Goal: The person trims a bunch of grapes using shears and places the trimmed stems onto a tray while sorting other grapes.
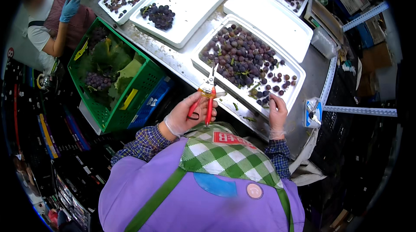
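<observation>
My left hand (195, 110), in a clear thin glove, grips red-handled pruning shears (210, 93) with the blades pointing up and slightly apart. Just beyond them stands a white foam tray (297, 84) holding many loose dark grapes (242, 50) and bits of green stem. At that tray's near right edge is my right hand (278, 112), also gloved, with thumb and fingertips drawn together beside a few grapes. Whether anything is pinched there is too small to tell. Green stem scraps (249, 119) lie on the metal table (294, 134) between my hands.
A green crate (130, 108) of grape bunches and leaves stands left of the table. Beyond lie a white foam lid (191, 4) with one bunch (159, 16), another white lid (269, 21), and two smaller grape trays. Two blue-gloved people work across the table. A blue-and-white packet (313, 112) lies right.
</observation>
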{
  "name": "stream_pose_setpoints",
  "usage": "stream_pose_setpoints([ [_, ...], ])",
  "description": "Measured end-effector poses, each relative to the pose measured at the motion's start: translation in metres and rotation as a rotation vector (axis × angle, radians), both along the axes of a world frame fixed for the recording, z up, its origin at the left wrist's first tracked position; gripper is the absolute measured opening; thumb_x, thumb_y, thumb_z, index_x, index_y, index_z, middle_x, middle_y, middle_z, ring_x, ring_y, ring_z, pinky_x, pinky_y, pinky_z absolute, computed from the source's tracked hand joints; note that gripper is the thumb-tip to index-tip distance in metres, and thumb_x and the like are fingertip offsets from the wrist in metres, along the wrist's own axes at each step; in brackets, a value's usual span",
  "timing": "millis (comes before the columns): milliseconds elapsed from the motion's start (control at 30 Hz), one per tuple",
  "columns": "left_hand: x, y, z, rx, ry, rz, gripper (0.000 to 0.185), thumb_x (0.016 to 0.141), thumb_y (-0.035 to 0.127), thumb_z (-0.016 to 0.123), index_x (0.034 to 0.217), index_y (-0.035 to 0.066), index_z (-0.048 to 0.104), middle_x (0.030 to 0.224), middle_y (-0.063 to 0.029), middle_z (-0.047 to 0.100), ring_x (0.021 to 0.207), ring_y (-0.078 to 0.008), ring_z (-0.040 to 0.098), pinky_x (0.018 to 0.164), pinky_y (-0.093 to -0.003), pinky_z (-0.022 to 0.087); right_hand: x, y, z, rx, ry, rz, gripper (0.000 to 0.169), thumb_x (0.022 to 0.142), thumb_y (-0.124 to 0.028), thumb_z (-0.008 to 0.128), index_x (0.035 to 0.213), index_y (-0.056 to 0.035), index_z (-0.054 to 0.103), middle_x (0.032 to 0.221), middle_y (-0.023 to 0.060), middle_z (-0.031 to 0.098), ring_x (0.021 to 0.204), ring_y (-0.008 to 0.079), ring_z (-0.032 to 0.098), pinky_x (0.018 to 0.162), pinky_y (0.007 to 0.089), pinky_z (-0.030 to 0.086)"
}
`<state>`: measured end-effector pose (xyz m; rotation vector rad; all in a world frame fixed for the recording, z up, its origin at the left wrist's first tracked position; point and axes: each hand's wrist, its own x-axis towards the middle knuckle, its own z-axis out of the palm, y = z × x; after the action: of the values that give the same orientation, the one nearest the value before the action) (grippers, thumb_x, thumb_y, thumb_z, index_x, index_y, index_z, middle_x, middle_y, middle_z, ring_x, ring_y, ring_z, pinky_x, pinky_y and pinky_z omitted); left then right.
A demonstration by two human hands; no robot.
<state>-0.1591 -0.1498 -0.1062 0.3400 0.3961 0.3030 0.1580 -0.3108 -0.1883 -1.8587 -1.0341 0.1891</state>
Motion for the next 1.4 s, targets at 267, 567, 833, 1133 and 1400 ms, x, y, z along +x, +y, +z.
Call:
stream_pose_setpoints([
  [267,0.019,0.002,-0.001,-0.072,0.036,0.026,0.072,0.107,0.061,0.028,0.14,0.001,0.049,0.116,-0.0134,0.062,0.101,-0.0283,0.062,0.092,-0.0415,0.05,0.0,0.005,-0.014,0.044,0.084,-0.025,0.02,0.093,0.003,0.06,0.107,-0.0005,0.074,0.099,0.0093,0.073,0.092,0.0194,0.07,0.083,0.03,0.054],
  [567,0.033,0.06,-0.003,0.127,0.139,-0.061,0.074,0.106,0.065,0.031,0.142,0.002,0.048,0.119,-0.0122,0.061,0.106,-0.0261,0.061,0.096,-0.0413,0.049,0.002,-0.001,-0.023,0.019,0.274,-0.188,0.018,0.095,0.002,0.061,0.107,-0.0005,0.074,0.099,0.0076,0.072,0.09,0.0162,0.067,0.08,0.0281,0.053],
  [833,0.031,0.116,-0.01,0.115,0.337,-0.06,0.059,0.111,0.05,0.032,0.139,0.002,0.05,0.117,-0.0143,0.065,0.098,-0.0249,0.067,0.09,-0.0402,0.055,-0.003,0.007,-0.015,-0.115,0.188,-0.277,0.018,0.095,0.002,0.061,0.107,-0.0009,0.075,0.098,0.008,0.072,0.086,0.0164,0.068,0.076,0.0283,0.053],
  [1133,0.024,0.165,-0.01,0.758,0.656,-0.425,0.051,0.109,0.043,0.048,0.122,-0.003,0.066,0.105,-0.0067,0.071,0.089,-0.0132,0.064,0.084,-0.0285,0.052,-0.026,0.058,0.019,-0.101,0.128,-0.217,0.031,0.088,0.003,0.068,0.119,-0.0018,0.068,0.112,0.0082,0.064,0.097,0.0166,0.066,0.08,0.0288,0.054],
  [1400,0.017,0.171,-0.017,0.771,0.685,-0.471,0.043,0.109,0.035,0.05,0.129,-0.002,0.064,0.101,-0.0035,0.069,0.087,-0.011,0.061,0.081,-0.0264,0.05,-0.055,0.12,0.01,-0.368,-0.192,-0.129,0.091,0.07,-0.022,0.09,0.147,-0.0075,0.044,0.136,0.0194,0.053,0.126,0.0381,0.05,0.107,0.0473,0.042],
])
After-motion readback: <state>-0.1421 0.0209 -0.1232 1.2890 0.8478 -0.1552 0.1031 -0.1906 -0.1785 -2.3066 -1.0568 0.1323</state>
